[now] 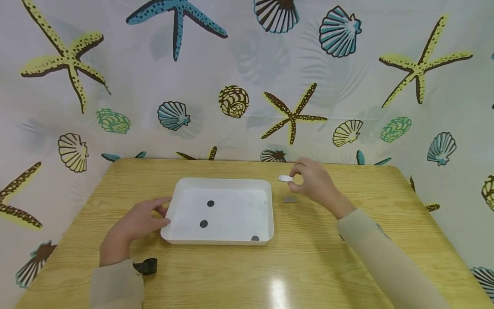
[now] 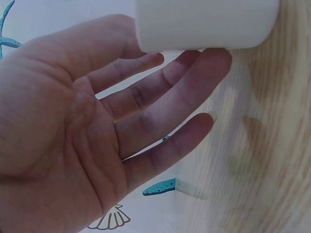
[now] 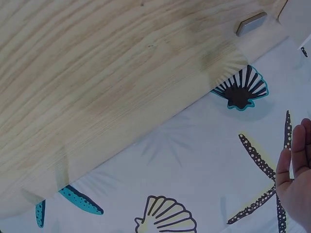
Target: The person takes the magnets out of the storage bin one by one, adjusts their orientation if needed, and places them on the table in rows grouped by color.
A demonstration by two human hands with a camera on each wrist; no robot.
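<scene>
A shallow white tray (image 1: 221, 242) lies on the wooden table, with three small dark round discs, including one disc (image 1: 210, 203), in it. At its left end my left hand (image 1: 135, 221) touches the wall with extended fingers; the left wrist view shows the fingertips against the tray wall (image 2: 209, 26). My right hand (image 1: 314, 182) pinches a small white block (image 1: 285, 178) above the table, right of the tray. Just below that block is a small grey metallic bar (image 1: 290, 199) on the table. Only part of the right hand (image 3: 296, 179) shows in the right wrist view.
The wooden table (image 1: 216, 274) ends at the back against a white curtain (image 1: 239, 141) printed with shells and starfish. A black strap (image 1: 146, 266) shows at the left wrist.
</scene>
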